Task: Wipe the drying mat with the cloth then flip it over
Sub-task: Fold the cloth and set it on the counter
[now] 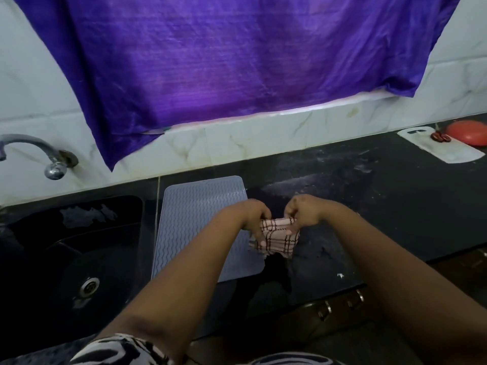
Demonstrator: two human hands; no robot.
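Observation:
A grey ribbed drying mat lies flat on the black counter, just right of the sink. A pink checked cloth hangs bunched between both hands, over the mat's right edge. My left hand grips the cloth's left side, its forearm crossing the mat's lower right part. My right hand pinches the cloth's top right side. The two hands are close together, slightly above the counter.
A black sink with a drain sits at left, a metal tap above it. A purple curtain hangs over the tiled wall. At far right a white cutting board carries a red object. Drawer handles line the counter front.

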